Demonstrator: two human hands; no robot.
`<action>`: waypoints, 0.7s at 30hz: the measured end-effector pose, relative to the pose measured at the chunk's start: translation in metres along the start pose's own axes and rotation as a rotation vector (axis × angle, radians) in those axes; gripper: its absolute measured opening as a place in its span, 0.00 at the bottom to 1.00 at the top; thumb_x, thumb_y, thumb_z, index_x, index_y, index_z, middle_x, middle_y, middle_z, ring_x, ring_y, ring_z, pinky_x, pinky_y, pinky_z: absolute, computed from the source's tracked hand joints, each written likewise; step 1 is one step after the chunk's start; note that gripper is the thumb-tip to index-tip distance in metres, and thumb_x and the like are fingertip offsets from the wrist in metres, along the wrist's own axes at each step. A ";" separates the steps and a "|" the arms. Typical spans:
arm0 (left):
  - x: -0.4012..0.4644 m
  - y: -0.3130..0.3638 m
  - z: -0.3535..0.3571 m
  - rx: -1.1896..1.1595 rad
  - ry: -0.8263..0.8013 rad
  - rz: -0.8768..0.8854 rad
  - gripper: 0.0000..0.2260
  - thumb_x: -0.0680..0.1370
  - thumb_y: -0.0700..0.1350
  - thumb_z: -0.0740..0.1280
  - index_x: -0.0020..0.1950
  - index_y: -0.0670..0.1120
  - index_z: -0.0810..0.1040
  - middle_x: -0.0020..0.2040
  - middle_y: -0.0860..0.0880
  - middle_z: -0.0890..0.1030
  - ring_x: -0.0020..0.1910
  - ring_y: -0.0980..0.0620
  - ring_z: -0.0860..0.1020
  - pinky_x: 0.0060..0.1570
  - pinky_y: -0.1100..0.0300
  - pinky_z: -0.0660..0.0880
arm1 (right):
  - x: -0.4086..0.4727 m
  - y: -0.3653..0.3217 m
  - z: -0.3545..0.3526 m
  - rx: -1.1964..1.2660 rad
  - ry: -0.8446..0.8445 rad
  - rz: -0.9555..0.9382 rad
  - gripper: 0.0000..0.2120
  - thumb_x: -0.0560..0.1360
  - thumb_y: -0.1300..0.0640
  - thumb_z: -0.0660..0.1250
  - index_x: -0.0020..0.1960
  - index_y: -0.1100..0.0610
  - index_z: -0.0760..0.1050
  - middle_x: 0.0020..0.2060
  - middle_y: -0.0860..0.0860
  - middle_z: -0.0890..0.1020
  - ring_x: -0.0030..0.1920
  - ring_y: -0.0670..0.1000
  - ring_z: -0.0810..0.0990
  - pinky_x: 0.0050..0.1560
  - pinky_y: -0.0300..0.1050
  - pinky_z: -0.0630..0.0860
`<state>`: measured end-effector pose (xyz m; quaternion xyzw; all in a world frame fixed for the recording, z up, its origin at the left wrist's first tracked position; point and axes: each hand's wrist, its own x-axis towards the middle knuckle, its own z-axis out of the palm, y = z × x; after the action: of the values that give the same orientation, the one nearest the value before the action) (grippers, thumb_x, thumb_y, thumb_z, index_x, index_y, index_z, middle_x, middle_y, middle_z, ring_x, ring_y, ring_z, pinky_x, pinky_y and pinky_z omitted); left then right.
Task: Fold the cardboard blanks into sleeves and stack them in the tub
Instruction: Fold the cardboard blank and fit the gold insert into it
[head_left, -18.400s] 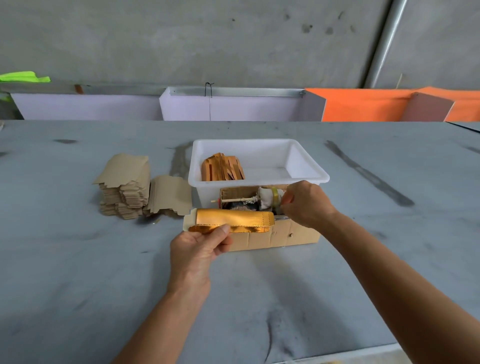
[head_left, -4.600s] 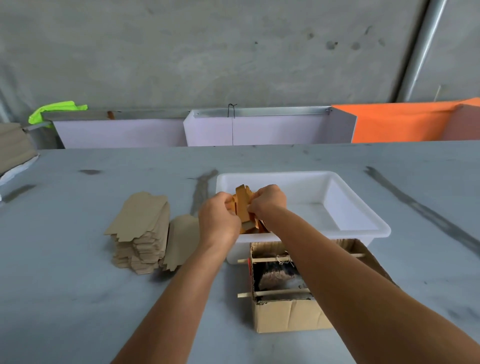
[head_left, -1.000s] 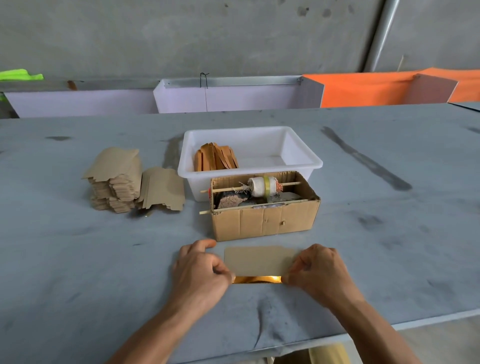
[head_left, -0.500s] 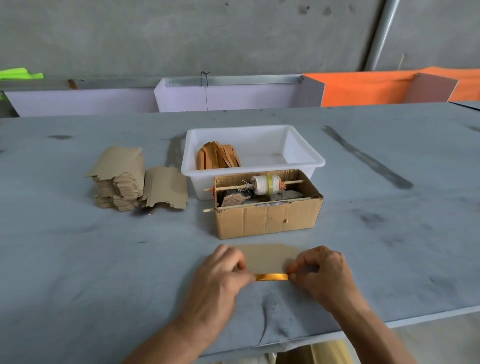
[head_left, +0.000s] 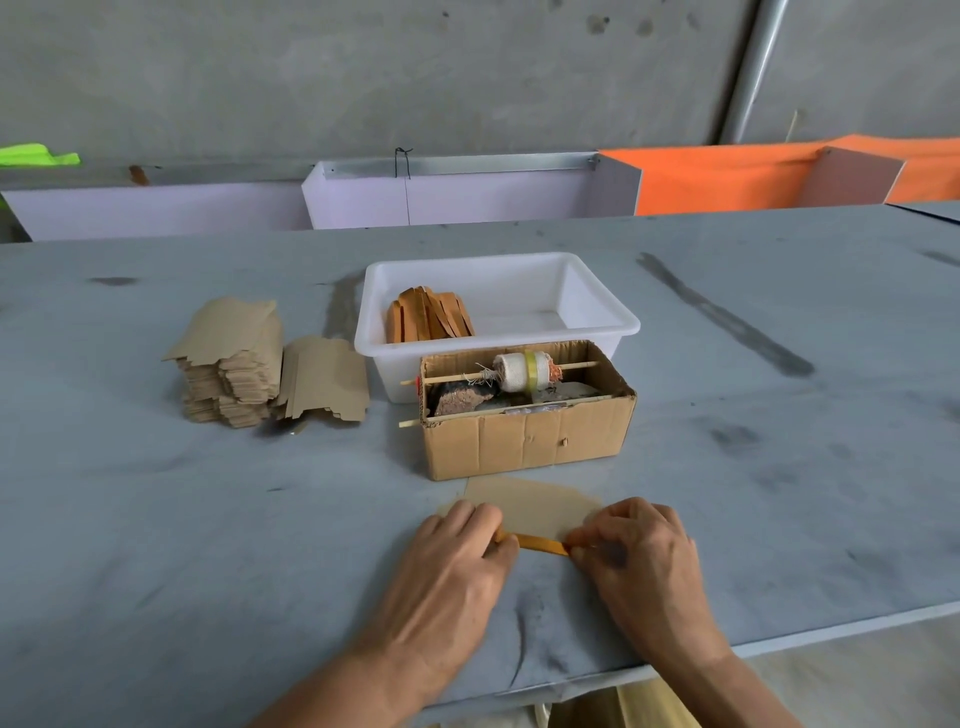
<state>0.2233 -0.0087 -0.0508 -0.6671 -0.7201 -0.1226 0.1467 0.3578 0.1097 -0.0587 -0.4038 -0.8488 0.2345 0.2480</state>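
— Where's the blank?

— Flat on the table (head_left: 156, 519) right in front of me, brown side up, just this side of the box (head_left: 524, 441). The blank (head_left: 535, 506) has its near edge turned up, and a thin gold strip of the other face shows along that fold.

— What are your hands doing?

— My left hand (head_left: 457, 556) lies over the blank's left end, fingers curled down on it, the thumb at the gold edge. My right hand (head_left: 639, 551) is on the right end, fingers bent, pinching the folded edge. Both are holding the blank; neither is spread wide.

— And the tub?

— The tub (head_left: 597, 291) sits beyond the box, touching its far side. The sleeves (head_left: 428, 317) stand on edge in its left part, leaning together, orange-brown. The rest of its floor is white.

— More blanks?

— The stack (head_left: 228, 364) is to the left of the tub, well apart from my hands, with a loose few (head_left: 324, 379) leaning against its right side.

— What's in the box?

— Open top, two thin sticks across it. A spool (head_left: 524, 371) of white thread with a yellow band rides on the far stick. Below it some dark scraps; I can't tell what they are.
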 end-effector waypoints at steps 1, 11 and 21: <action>0.000 -0.001 0.000 -0.017 -0.008 -0.001 0.17 0.68 0.37 0.56 0.44 0.47 0.84 0.42 0.51 0.78 0.40 0.51 0.78 0.37 0.60 0.73 | 0.000 0.001 -0.001 -0.009 -0.009 -0.001 0.06 0.69 0.59 0.75 0.42 0.47 0.85 0.39 0.40 0.73 0.52 0.48 0.70 0.53 0.47 0.69; 0.005 -0.005 0.003 -0.235 -0.030 -0.022 0.11 0.65 0.32 0.63 0.38 0.46 0.79 0.41 0.51 0.77 0.40 0.51 0.75 0.38 0.60 0.73 | -0.015 -0.032 0.020 -0.117 0.178 -0.430 0.19 0.61 0.61 0.53 0.36 0.55 0.83 0.31 0.49 0.79 0.32 0.54 0.79 0.25 0.39 0.72; -0.003 -0.029 0.008 -0.364 -0.028 -0.097 0.17 0.65 0.26 0.67 0.49 0.40 0.84 0.50 0.50 0.82 0.50 0.51 0.80 0.52 0.63 0.74 | -0.020 -0.006 0.006 -0.220 0.114 -0.283 0.15 0.49 0.66 0.68 0.33 0.52 0.83 0.31 0.46 0.83 0.29 0.50 0.81 0.17 0.33 0.68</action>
<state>0.1944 -0.0110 -0.0592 -0.6489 -0.7190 -0.2487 0.0075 0.3619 0.0893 -0.0640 -0.3175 -0.9023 0.0799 0.2804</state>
